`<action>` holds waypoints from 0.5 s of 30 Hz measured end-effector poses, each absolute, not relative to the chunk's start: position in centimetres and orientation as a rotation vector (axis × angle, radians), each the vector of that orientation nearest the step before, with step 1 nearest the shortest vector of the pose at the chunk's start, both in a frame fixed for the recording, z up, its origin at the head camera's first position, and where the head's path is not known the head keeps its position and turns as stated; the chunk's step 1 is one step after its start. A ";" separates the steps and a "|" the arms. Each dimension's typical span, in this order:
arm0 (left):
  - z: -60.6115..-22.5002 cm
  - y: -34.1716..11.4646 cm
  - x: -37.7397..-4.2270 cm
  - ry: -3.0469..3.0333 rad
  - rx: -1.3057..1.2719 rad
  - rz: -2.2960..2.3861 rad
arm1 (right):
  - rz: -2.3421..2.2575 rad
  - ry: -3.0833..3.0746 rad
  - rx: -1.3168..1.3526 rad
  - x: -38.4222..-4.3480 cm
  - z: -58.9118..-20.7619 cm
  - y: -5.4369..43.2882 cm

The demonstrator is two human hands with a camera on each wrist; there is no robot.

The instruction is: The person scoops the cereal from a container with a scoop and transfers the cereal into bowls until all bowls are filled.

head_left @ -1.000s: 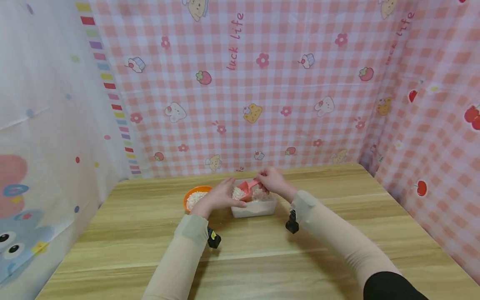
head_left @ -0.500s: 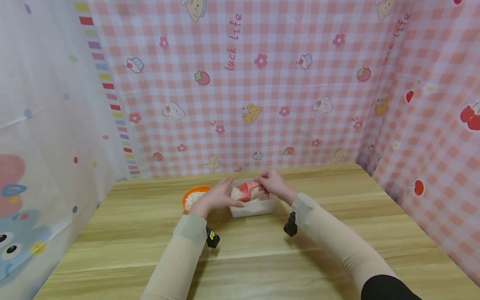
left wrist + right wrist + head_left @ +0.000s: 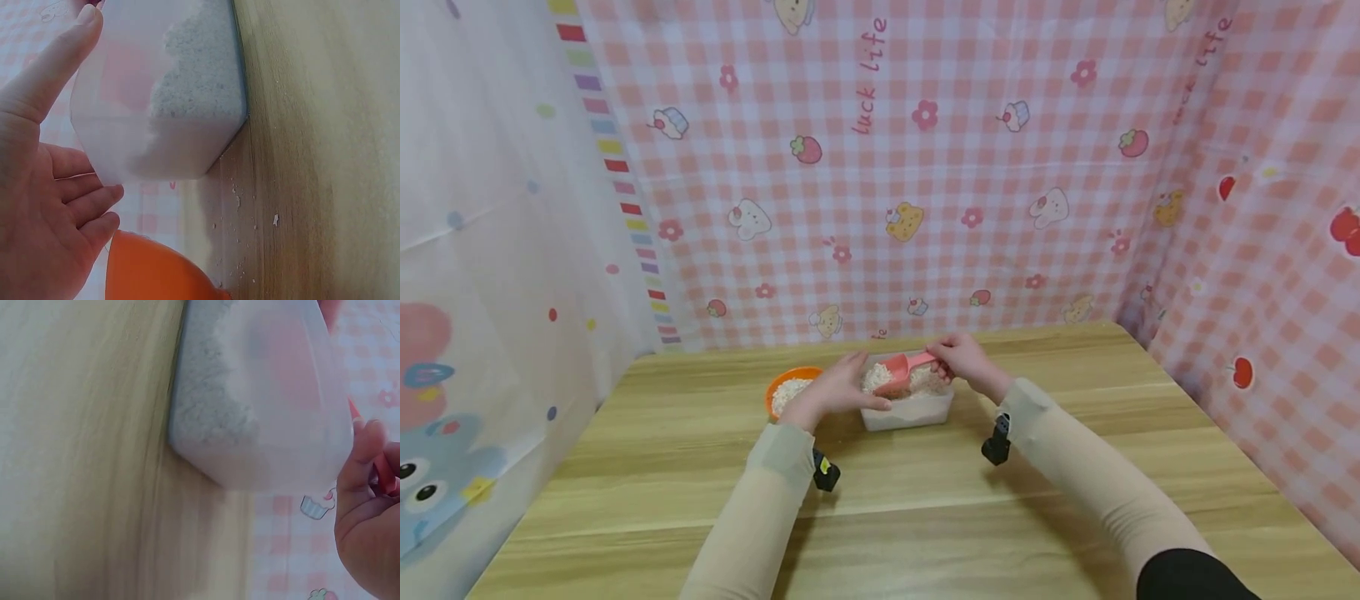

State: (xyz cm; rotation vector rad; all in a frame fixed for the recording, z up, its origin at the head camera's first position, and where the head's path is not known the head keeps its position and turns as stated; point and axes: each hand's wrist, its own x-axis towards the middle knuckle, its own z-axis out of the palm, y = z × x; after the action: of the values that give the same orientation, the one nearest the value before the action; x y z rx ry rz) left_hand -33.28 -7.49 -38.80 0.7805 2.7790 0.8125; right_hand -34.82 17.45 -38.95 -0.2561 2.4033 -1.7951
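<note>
In the head view, a translucent white plastic container (image 3: 910,412) with rice in it stands near the table's far edge. My right hand (image 3: 966,362) pinches the handle of a pink scoop (image 3: 898,372), whose bowl lies over the container with rice at its left lip. My left hand (image 3: 835,390) holds the container's left end, its thumb along the near rim. The left wrist view has the fingers (image 3: 90,203) bent at the container's end. An orange bowl (image 3: 775,390) of rice (image 3: 792,393) is left of the container, partly behind my left hand.
Stray grains (image 3: 237,200) lie on the wooden table (image 3: 895,517) between container and bowl. A pink checked cloth (image 3: 865,183) hangs behind the table, and other printed cloths stand at both sides. Black wrist cameras (image 3: 826,472) hang under both sleeves.
My right hand has moved slightly right and up with the scoop, and the scoop's bowl shows higher over the container. The left hand, container and orange bowl stay in place.
</note>
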 end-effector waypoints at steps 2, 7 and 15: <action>-38.9 -7.5 -33.3 2.779 0.786 0.811 | -1.829 2.367 -0.243 -34.8 -39.0 17.7; -38.9 -7.7 -33.2 2.770 0.787 0.821 | -1.923 2.297 -0.179 -34.8 -39.1 18.0; -38.6 -7.7 -33.5 2.743 0.792 0.848 | -1.971 2.267 -0.206 -34.6 -38.2 18.3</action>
State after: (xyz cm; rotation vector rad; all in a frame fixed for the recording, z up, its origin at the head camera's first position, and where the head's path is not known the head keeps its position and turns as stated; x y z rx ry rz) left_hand -33.48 -7.65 -38.60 0.7923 2.7427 0.8482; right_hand -34.60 18.32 -38.18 -0.2056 2.2666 -1.9710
